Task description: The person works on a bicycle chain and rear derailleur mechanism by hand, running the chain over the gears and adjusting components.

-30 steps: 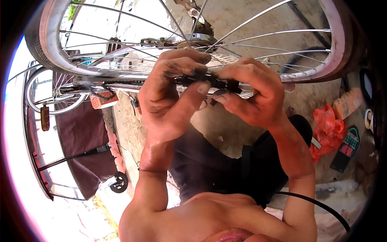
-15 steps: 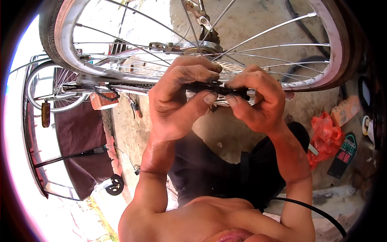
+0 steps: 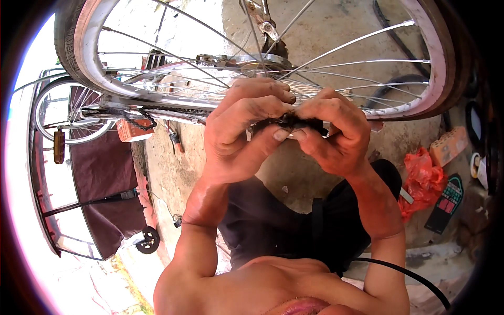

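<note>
In front of the bicycle wheel (image 3: 438, 100), my left hand (image 3: 239, 131) and my right hand (image 3: 336, 128) meet fingertip to fingertip. Both pinch a small, greasy black bicycle part (image 3: 315, 126) between thumbs and fingers. Most of it is hidden by my fingers, and I cannot tell whether it belongs to the chain. The bicycle chain (image 3: 184, 109) runs from the left toward my left hand and passes out of sight behind it. Dark grease stains the fingertips. Just beyond my hands lie the sprockets (image 3: 296, 89) and the wheel hub (image 3: 262, 59).
A crank and pedal (image 3: 59, 147) stick out at left, near a second wheel. Pliers (image 3: 176, 142) and a brick (image 3: 134, 131) lie on the floor at left. At right are a red plastic bag (image 3: 422, 173), another brick (image 3: 449, 146) and a dark green card (image 3: 446, 205).
My left hand has shifted slightly right and down, closer to the right one. The fingertips now nearly touch and cover more of the black part.
</note>
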A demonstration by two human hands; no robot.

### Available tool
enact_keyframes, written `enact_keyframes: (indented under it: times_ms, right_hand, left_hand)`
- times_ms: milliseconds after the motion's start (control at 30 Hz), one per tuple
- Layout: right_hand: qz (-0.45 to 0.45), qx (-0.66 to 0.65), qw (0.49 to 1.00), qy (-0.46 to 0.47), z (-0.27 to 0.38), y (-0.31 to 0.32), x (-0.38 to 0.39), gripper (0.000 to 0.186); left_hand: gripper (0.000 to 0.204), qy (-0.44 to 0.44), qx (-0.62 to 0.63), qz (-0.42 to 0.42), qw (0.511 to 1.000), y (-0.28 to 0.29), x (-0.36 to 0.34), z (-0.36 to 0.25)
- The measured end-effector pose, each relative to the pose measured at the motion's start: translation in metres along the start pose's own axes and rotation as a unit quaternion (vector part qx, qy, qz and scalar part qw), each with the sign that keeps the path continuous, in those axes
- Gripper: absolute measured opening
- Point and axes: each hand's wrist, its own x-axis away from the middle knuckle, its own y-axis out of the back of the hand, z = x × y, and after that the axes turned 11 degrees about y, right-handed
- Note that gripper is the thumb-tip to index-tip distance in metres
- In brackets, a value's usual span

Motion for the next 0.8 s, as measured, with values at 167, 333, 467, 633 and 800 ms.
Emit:
enact_keyframes:
  times_ms: [167,333,467,633,800]
  right_hand:
    - [0.019,0.0,0.999,-0.035,-0.001,-0.006,0.004,0.022]
    - [-0.017,0.012,0.998,-0.058,0.001,-0.002,0.008,0.019]
    - [-0.02,0.049,0.996,-0.075,0.002,-0.005,0.015,0.019]
    - [-0.026,0.056,0.995,-0.082,0.001,-0.004,0.019,0.021]
    - [-0.054,0.042,0.992,-0.11,0.004,0.001,0.021,0.02]
  left_hand:
    - [0.029,0.037,-0.015,-0.018,0.999,0.005,0.007,0.001]
    - [0.032,0.044,-0.017,0.01,0.999,0.007,0.001,-0.005]
    - [0.031,0.024,-0.016,-0.004,1.0,0.009,0.006,0.0]
    - [0.033,0.013,0.008,-0.026,1.0,0.013,0.013,0.001]
    - [0.034,0.076,0.057,-0.128,0.987,0.032,0.045,0.004]
